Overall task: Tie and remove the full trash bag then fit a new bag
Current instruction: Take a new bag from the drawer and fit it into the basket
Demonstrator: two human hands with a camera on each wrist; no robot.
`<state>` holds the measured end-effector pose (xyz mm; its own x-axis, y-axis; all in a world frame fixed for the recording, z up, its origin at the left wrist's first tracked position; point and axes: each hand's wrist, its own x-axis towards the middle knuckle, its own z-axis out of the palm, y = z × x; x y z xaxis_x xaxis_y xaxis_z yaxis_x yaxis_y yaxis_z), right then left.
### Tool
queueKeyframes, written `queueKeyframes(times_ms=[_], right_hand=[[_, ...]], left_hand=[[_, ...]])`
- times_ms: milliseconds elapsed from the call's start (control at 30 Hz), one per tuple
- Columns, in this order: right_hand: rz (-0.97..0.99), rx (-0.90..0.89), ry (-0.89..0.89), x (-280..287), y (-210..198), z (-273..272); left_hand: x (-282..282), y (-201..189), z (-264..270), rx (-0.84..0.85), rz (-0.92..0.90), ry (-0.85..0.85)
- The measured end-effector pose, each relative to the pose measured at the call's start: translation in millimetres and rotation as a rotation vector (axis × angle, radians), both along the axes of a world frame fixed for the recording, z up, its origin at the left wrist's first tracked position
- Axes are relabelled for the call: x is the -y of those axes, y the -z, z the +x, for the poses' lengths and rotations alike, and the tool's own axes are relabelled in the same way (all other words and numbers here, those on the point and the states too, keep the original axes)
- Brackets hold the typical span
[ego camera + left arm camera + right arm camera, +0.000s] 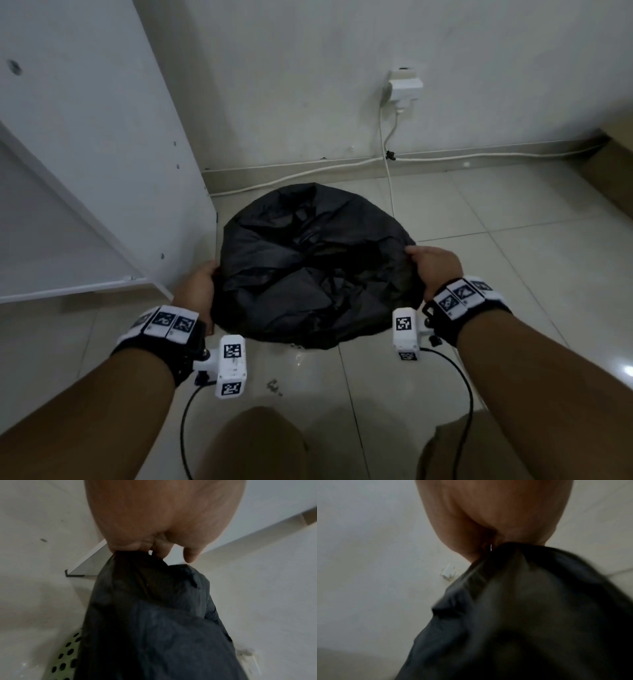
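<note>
A black trash bag (315, 267) spreads over a round bin on the tiled floor, its crumpled plastic hiding the bin's top. My left hand (200, 284) grips the bag's left edge, and the left wrist view shows the fingers pinching a bunched fold of the black trash bag (154, 615). My right hand (431, 265) grips the right edge; in the right wrist view the bag (530, 615) is gathered in its fingers. A green perforated bin wall (67, 655) shows under the plastic on the left.
A white cabinet (102, 154) stands close on the left. A wall socket with a plug (404, 87) and a white cable (387, 164) sit behind the bin. My knees (260, 445) are at the bottom edge. A brown box (613, 161) is at the right.
</note>
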<state>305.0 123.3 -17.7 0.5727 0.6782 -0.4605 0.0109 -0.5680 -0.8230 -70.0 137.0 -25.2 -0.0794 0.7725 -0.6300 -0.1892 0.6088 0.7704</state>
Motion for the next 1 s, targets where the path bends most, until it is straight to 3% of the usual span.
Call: queueKeyframes(times_ms=[67, 133, 167, 267, 333, 400, 467, 667, 833, 933, 1000], right_hand=[[-0.006, 0.187, 0.025, 5.6, -8.7, 0.1], [0.021, 0.131, 0.055, 11.7, -8.4, -6.4], [0.015, 0.090, -0.018, 20.0, -6.2, -12.8], [-0.078, -0.024, -0.024, 39.3, 1.6, -35.2], [-0.049, -0.018, -0.038, 54.0, -0.2, -47.8], [0.022, -0.057, -0.081, 69.3, -3.0, -58.8], [0.095, -0.079, -0.131, 83.8, 2.3, -63.9], [0.151, 0.022, -0.259, 109.3, 8.3, -77.2], [0.175, -0.041, -0.328, 120.7, 8.5, -76.6], [0.206, -0.076, -0.351, 122.5, 10.6, -77.9], [0.224, -0.105, -0.285, 118.2, 8.5, -81.2]], left_hand=[[-8.0, 22.1, -3.3, -0.232, 0.068, 0.064], [-15.2, 43.6, -3.0, -0.328, 0.009, 0.060], [-22.0, 65.2, -5.4, -0.323, -0.021, 0.041], [-2.6, 59.8, 9.2, -0.440, 0.014, 0.109], [23.5, 38.1, 25.6, -0.462, 0.074, 0.016], [54.2, 18.8, 40.0, -0.336, 0.065, -0.142], [79.7, -2.0, 52.4, -0.221, 0.167, -0.165], [112.0, -5.5, 64.7, -0.326, 0.325, -0.005], [112.1, -5.2, 61.2, -0.393, 0.362, 0.057], [103.8, 2.1, 62.8, -0.396, 0.323, 0.078], [98.4, 4.9, 66.5, -0.294, 0.249, 0.066]])
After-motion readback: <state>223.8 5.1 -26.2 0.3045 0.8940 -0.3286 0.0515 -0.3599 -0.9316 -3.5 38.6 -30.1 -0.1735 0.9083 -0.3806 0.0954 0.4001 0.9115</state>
